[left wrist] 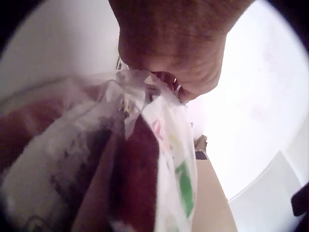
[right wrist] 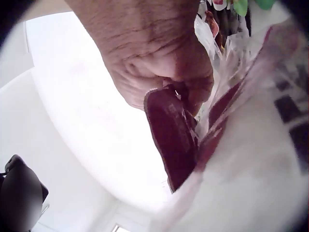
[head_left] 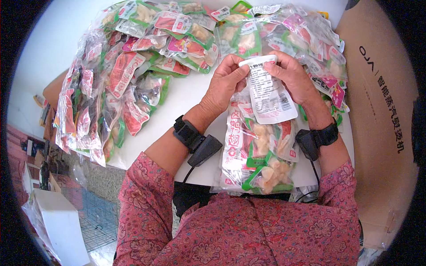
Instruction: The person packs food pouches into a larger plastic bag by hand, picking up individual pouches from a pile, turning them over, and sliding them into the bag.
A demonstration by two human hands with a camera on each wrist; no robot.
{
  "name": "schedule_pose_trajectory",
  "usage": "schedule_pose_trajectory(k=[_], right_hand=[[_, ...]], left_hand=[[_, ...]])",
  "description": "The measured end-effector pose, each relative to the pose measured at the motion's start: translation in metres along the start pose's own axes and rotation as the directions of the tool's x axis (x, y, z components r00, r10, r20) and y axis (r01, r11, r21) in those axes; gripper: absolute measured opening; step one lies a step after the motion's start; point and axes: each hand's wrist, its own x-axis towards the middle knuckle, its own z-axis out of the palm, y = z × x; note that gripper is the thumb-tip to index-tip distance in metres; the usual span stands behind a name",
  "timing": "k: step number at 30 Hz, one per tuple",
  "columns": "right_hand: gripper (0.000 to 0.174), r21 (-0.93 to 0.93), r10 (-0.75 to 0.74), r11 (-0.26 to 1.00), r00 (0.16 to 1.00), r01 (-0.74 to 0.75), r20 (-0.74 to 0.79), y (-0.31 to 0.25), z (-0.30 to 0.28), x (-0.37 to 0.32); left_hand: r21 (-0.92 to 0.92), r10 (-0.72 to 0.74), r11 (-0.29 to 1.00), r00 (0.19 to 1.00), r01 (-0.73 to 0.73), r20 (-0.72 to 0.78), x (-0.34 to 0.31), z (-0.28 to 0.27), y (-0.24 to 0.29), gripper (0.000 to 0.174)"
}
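Both hands hold a snack packet (head_left: 268, 99) by its top corners, its white printed back facing up. My left hand (head_left: 222, 86) pinches the left corner between thumb and curled fingers. At the other corner, my right hand (head_left: 296, 79) has its thumb on the printed face and its fingers behind. Beneath the packet a clear plastic bag (head_left: 234, 148) of several pale-food packets lies at the table's near edge. Crinkled clear film (left wrist: 179, 154) fills the space below the hand in the left wrist view. In the right wrist view, a dark red packet (right wrist: 169, 135) hangs under the fingers.
A big heap of bagged packets (head_left: 126, 73) covers the left and back of the white table (head_left: 186, 95). More bagged packets (head_left: 306, 37) are piled at the back right. A tall cardboard box (head_left: 377, 133) stands along the right side. A wire cage (head_left: 95, 217) sits on the floor at left.
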Motion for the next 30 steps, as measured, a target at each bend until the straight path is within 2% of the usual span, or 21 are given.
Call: schedule_pose_trajectory(k=[4, 6, 9, 10, 11, 12, 14, 16, 18, 24, 27, 30], right_hand=[[0.020, -0.057, -0.039, 0.998, 0.999, 0.040, 0.010, -0.005, 0.001, -0.001], [0.019, -0.161, -0.079, 0.983, 0.996, 0.082, 0.029, -0.006, 0.000, -0.002], [0.018, -0.160, -0.094, 0.982, 0.995, 0.098, 0.037, -0.006, 0.003, -0.002], [0.018, -0.160, -0.094, 0.982, 0.995, 0.099, 0.037, -0.006, 0.005, -0.003], [0.018, -0.078, -0.063, 0.995, 0.998, 0.065, 0.028, -0.007, 0.008, -0.003], [0.018, 0.005, -0.032, 0.999, 0.999, 0.032, 0.021, -0.007, 0.009, -0.004], [0.019, -0.013, -0.033, 0.999, 0.999, 0.033, 0.024, -0.005, 0.008, -0.003], [0.020, -0.031, -0.033, 0.999, 0.999, 0.034, 0.027, -0.005, 0.007, -0.002], [0.025, 0.022, 0.032, 0.999, 0.999, -0.033, 0.024, -0.006, 0.008, -0.002], [0.034, 0.006, 0.101, 0.995, 0.991, -0.102, 0.091, -0.014, 0.011, -0.005], [0.033, 0.027, 0.108, 0.994, 0.992, -0.110, 0.057, -0.010, 0.011, -0.005], [0.032, 0.003, 0.058, 0.998, 0.997, -0.058, 0.060, -0.009, 0.010, -0.004]], left_hand=[[-0.013, 0.009, 1.000, 1.000, -0.008, 0.028, 0.000, -0.002, 0.001, 0.006], [-0.017, -0.009, 1.000, 1.000, 0.010, 0.026, 0.001, -0.003, 0.001, 0.005], [-0.114, -0.089, 0.989, 0.996, 0.092, 0.030, 0.003, -0.005, 0.002, 0.007], [-0.124, -0.116, 0.984, 0.989, 0.127, 0.092, 0.002, -0.005, 0.004, 0.010], [-0.131, -0.141, 0.978, 0.978, 0.162, 0.153, 0.001, -0.005, 0.006, 0.014], [-0.132, -0.141, 0.978, 0.978, 0.162, 0.153, -0.001, -0.002, 0.006, 0.014], [0.077, -0.131, 0.989, 0.991, 0.128, 0.036, -0.004, 0.006, 0.003, 0.021], [0.085, -0.121, 0.989, 0.992, 0.118, 0.038, -0.004, 0.005, 0.004, 0.023], [0.094, -0.112, 0.990, 0.993, 0.108, 0.040, -0.004, 0.004, 0.005, 0.025], [0.056, -0.109, 0.993, 0.994, 0.108, 0.005, -0.005, 0.005, 0.006, 0.018], [0.043, -0.082, 0.996, 0.997, 0.083, -0.012, -0.003, 0.002, 0.001, 0.014], [0.119, -0.096, 0.988, 0.995, 0.095, 0.004, -0.005, 0.004, 0.009, 0.020]])
